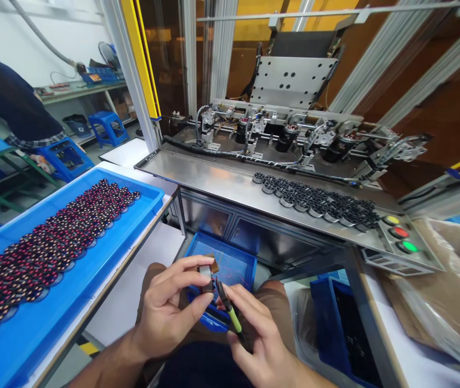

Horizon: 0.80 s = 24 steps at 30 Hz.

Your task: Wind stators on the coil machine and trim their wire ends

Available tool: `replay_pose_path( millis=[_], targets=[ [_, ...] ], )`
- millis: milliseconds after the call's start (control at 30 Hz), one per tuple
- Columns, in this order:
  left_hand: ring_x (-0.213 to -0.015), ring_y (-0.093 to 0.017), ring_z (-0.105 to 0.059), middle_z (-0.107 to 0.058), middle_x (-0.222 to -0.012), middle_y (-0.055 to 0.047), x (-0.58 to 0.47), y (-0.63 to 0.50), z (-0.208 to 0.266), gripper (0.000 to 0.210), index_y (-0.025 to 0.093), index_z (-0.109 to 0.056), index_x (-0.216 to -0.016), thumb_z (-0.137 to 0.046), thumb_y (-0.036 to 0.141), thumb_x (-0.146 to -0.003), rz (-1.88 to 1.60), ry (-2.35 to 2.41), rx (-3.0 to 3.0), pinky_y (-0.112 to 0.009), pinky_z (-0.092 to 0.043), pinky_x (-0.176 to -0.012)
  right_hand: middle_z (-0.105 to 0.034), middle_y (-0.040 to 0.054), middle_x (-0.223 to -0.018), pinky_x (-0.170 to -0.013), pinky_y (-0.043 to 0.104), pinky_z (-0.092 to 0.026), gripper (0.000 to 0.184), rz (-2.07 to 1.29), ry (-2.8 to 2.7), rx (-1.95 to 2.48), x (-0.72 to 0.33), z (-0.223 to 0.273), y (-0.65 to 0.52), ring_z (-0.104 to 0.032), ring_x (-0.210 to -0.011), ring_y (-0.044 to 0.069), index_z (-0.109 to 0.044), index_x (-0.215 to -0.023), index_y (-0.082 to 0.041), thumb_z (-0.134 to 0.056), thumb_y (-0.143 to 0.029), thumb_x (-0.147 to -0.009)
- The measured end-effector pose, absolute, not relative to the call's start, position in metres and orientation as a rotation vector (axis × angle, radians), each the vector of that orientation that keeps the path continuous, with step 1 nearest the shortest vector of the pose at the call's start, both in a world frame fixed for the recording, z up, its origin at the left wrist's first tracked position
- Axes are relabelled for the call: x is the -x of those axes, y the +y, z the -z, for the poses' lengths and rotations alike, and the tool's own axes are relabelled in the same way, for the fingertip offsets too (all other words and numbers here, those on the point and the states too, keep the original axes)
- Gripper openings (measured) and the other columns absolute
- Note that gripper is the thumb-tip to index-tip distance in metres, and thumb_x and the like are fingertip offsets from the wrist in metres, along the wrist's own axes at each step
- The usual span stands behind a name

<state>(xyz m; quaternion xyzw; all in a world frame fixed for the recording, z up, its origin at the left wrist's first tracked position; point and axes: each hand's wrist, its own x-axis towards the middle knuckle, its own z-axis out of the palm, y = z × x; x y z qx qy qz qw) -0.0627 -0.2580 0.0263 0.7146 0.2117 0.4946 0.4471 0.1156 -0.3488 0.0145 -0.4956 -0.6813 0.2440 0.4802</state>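
My left hand [173, 307] pinches a small motor stator [204, 277] between thumb and fingers, above my lap. It shows a grey metal side and a brownish edge at the top. My right hand [258, 328] is closed around wire cutters [234, 318] with black and green handles. The dark jaws of the cutters point up at the right side of the stator, very near or touching it. Whether the jaws are apart is too small to tell. Below both hands, a blue bin [236, 267] holds thin reddish scraps that look like wire ends.
At left, a long blue tray [141, 207] bears many wound stators [64, 231]. Ahead stands a winding machine [290, 129], with black-and-silver stator cores [314, 196] on its metal ledge. Lit buttons [402, 231], a plastic-lined carton [448, 302] and a dark-filled blue bin [327, 312] are right. A person [15, 102] bends far left.
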Motion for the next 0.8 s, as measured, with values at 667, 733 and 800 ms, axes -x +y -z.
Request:
replay_pose_path(
  millis=[667,733,800],
  targets=[
    [-0.111,-0.024,-0.068,-0.071,-0.12,-0.012,0.065,-0.257,-0.021,0.05,0.022,-0.062,-0.125,-0.073,0.009,-0.079,-1.284,0.514,-1.937,-0.037,-0.058,-0.098,-0.063,0.0093,-0.126,-0.089,0.034,-0.06,0.079,-0.537,-1.709,1.194,-0.119,-0.013,-0.348,-0.065,-0.11,0.024,-0.039,-0.149,-0.027,-0.047,-0.003,-0.074],
    [-0.111,-0.024,-0.069,-0.072,-0.119,-0.012,0.065,-0.257,-0.023,0.049,0.022,-0.062,-0.125,-0.074,0.01,-0.079,-1.286,0.512,-1.952,-0.038,-0.058,-0.097,-0.063,0.0103,-0.126,-0.09,0.035,-0.059,0.079,-0.546,-1.712,1.201,-0.119,-0.013,-0.348,-0.064,-0.112,0.025,-0.039,-0.149,-0.026,-0.048,-0.003,-0.074],
    [-0.11,-0.024,-0.069,-0.072,-0.118,-0.011,0.064,-0.258,-0.024,0.049,0.022,-0.062,-0.125,-0.074,0.01,-0.079,-1.284,0.503,-1.961,-0.036,-0.058,-0.097,-0.063,0.0106,-0.126,-0.09,0.035,-0.059,0.078,-0.551,-1.714,1.188,-0.118,-0.012,-0.347,-0.064,-0.113,0.025,-0.039,-0.149,-0.025,-0.048,-0.004,-0.075]
  ],
)
